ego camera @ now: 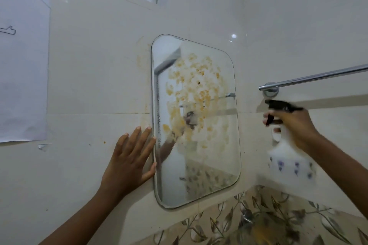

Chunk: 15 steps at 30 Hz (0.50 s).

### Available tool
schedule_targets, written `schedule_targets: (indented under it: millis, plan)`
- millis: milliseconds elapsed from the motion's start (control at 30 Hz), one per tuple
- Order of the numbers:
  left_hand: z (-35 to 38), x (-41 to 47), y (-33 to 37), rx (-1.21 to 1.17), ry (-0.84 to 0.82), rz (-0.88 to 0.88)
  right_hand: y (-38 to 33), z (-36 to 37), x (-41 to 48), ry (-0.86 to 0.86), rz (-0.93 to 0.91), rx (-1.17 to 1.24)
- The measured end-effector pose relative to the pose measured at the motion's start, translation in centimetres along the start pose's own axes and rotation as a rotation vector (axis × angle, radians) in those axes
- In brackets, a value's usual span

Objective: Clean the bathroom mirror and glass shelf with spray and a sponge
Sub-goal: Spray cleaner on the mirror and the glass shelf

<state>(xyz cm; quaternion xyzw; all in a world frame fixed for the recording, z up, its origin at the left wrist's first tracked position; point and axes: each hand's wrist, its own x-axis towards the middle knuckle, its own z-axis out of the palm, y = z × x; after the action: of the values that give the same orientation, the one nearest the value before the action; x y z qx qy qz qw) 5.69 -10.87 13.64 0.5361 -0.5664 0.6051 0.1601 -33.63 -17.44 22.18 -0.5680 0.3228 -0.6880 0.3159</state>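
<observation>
- Wall [95, 65]: pale glossy tile across the frame. It has a faint orange smear just left of the mirror, so some cleaning may be needed there too.
- Mirror [196, 165]: the task's main thing, fixed at the centre of the frame. Most of its glass is dirty. Fine droplets along its left edge suggest that some spray has landed. No wiped patch shows, so I judge the task to be early: spraying is in hand, and all the wiping is left.
- Paper [22, 65]: taped at the left of the frame, well apart from the mirror.
- Leaf tiles [278, 215]: a band at lower right. A blurred yellow thing lies low in it, and I cannot tell whether it is the sponge.
- Rail [318, 76]: chrome, at the right and just above the bottle. It could block a raised arm.
- Bottle [290, 161]: white with a black trigger head, blurred, at the right. Its nozzle points left toward the mirror.
- Hands: the left hand [129, 157] lies flat on the wall with straight, spread fingers touching the mirror's left edge. The right hand [294, 127] is wrapped round the bottle's neck with fingers at the trigger.
- Stains [195, 85]: orange blotches over the mirror's upper middle.
- The glass shelf is not in view, so its state is unknown.
</observation>
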Motion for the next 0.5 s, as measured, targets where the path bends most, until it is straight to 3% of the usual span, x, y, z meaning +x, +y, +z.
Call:
schedule_targets:
  millis: [167, 500]
  plan:
    - [0.1, -0.1, 0.0, 0.017, -0.008, 0.005, -3.7, 1.8, 4.6, 0.064, -0.04, 0.066]
    - [0.1, -0.1, 0.1, -0.011, 0.014, 0.001, -8.6, 6.7, 0.2, -0.413, -0.184, -0.033]
